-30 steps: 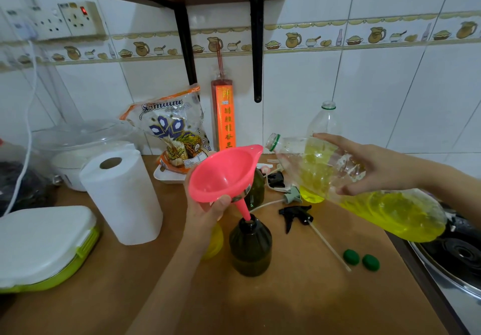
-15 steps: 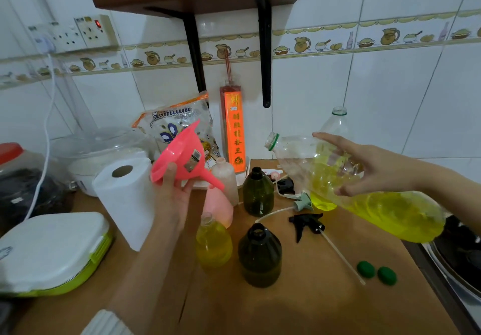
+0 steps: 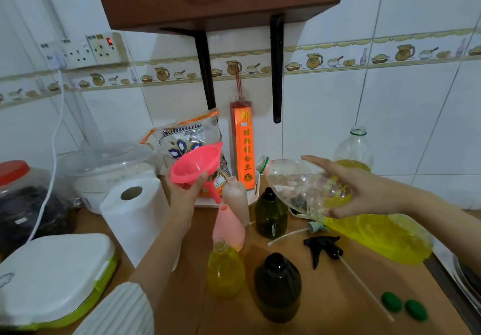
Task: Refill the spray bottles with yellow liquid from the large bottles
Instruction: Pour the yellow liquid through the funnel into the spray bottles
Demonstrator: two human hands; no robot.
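Observation:
My left hand (image 3: 186, 192) holds a pink funnel (image 3: 197, 164) up in the air, left of the bottles, its spout pointing down to the right. My right hand (image 3: 364, 191) grips a large clear bottle (image 3: 307, 186) tilted with its open neck up to the left; yellow liquid (image 3: 377, 238) pools at its lower end. On the counter stand a dark green spray bottle (image 3: 277, 290) at the front, a clear one with yellow liquid (image 3: 225, 272), a pink one (image 3: 229, 230), a second dark green one (image 3: 270, 214) and a pale one (image 3: 235, 196), all without heads.
A black spray head (image 3: 322, 248) with a long tube and a pale one (image 3: 315, 226) lie on the brown counter (image 3: 338, 308). Two green caps (image 3: 403, 306) sit at the front right. A second large bottle (image 3: 354, 149) stands by the wall. A paper roll (image 3: 135, 214) and a white box (image 3: 52, 277) are left.
My left hand lifted the funnel out of the front dark green bottle and carried it up and to the left. The large bottle stayed tilted in my right hand.

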